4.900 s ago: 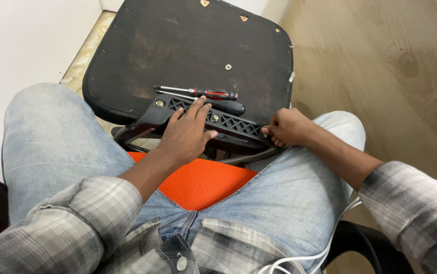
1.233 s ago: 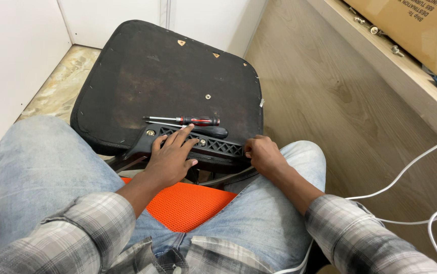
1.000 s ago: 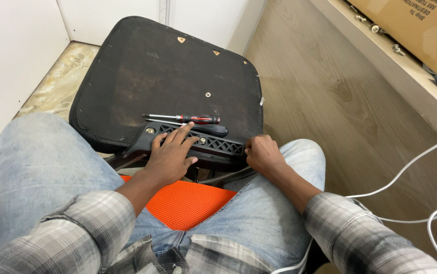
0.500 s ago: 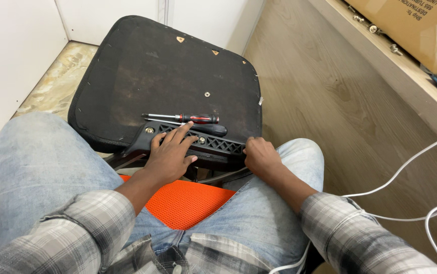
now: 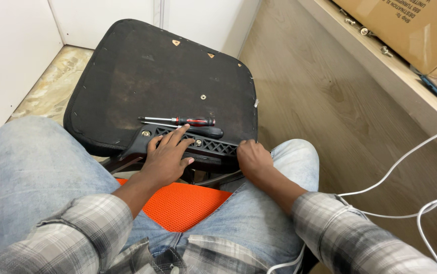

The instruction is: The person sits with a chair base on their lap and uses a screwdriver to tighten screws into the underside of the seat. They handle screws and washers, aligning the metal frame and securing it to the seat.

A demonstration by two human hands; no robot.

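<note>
1. Nearest the camera are the person's plaid shirt sleeves (image 5: pixel 71 228) and pale blue jeans (image 5: pixel 31 172), knees spread to either side of the work.
2. Between the thighs lies a patch of orange mesh (image 5: pixel 183 205), partly covered by the left forearm.
3. The left hand (image 5: pixel 168 155) rests palm down on the black ribbed plastic bracket (image 5: pixel 213 146), fingers spread and flat; the index finger stretches forward toward the screwdrivers and pinches nothing.
4. The right hand (image 5: pixel 251 160) sits at the bracket's right end with its fingers curled under and pressed together; what they clasp beneath is hidden, so I cannot tell.
5. The bracket lies across the near edge of the upturned seat base (image 5: pixel 142 81), with a bright screw head (image 5: pixel 146 133) showing at its left end.
6. Just beyond the bracket, on the seat base, lie two screwdrivers side by side: a red-and-black-handled screwdriver (image 5: pixel 195 121) and, touching or nearly touching it, a black-handled screwdriver (image 5: pixel 206 132) nearer the left index fingertip.
7. The dark seat base rests on the floor, its fabric edge stapled round.
8. To the right, white cables (image 5: pixel 406 180) loop over the wooden floor (image 5: pixel 320 86).
9. Farthest off, a cardboard box (image 5: pixel 406 25) sits on a low ledge (image 5: pixel 380 71).
</note>
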